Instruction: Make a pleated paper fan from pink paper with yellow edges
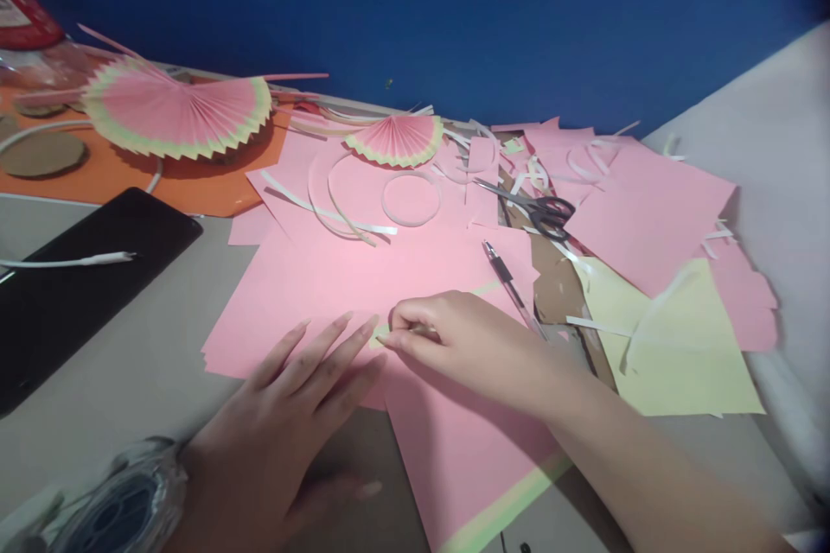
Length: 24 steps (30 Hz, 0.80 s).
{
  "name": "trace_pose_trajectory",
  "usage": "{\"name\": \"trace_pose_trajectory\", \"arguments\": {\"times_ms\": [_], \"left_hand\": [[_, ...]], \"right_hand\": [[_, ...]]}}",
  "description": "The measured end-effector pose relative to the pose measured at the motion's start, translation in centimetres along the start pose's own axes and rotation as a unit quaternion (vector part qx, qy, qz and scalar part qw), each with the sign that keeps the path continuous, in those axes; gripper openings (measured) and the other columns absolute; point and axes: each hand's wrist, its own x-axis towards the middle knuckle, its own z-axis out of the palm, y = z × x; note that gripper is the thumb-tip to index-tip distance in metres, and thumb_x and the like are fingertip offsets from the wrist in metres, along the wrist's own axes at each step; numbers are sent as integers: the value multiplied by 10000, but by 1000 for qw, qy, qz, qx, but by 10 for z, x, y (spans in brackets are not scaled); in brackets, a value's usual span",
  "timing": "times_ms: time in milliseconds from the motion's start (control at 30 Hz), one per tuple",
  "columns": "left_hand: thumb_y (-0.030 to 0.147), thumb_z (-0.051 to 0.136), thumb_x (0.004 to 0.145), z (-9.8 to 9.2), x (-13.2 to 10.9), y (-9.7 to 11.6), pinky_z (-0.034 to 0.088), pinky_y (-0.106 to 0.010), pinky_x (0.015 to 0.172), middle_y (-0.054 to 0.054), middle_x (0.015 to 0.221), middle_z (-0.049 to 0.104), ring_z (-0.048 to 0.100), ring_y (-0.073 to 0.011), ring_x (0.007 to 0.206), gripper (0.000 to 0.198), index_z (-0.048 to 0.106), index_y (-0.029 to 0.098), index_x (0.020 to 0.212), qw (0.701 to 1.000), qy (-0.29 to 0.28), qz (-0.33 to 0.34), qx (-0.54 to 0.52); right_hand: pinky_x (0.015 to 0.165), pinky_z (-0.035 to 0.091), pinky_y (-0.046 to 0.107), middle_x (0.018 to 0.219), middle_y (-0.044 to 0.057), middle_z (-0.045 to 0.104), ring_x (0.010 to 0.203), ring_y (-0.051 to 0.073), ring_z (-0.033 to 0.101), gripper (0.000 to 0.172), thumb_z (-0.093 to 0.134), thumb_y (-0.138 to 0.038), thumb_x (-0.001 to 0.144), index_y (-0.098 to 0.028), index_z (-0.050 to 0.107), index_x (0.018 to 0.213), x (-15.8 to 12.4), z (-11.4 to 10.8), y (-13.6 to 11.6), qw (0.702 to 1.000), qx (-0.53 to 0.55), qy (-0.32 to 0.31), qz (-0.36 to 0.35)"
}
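Facing blue wall, grey tbl w/ paper.

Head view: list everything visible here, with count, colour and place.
pink sheet: 1, pink with a pale yellow edge, centre, under both hands.
other pink sheets: several, pink, overlapping behind and right.
yellow sheet: 1, pale yellow, right.
pleated fans: 2, pink with yellow rims, large back left, small back centre.
paper strips: many, white, scattered over the sheets.
scissors: 1, dark handles, right of centre.
pen: 1, dark, beside the right hand.
orange sheet: 1, orange, back left.
black slab: 1, black, left, white cable across it.
tape roll: 1, clear, bottom left.
left hand: 1, flat on the pink sheet.
right hand: 1, fingertips pinched on its edge.
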Motion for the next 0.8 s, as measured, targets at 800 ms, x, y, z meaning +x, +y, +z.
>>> {"name": "trace_pose_trajectory", "arguments": {"times_ms": [800], "left_hand": [[532,422,858,4,-3,-1,76,-417,1120,3,1523,208,171,-250,1386,621,304,268,1408,999,-17,-27,-14]], "right_hand": [[479,205,255,575,-66,476,538,75,414,372,405,-424,912,-187,423,626,3,-3,1,999,18,-27,2]]}}
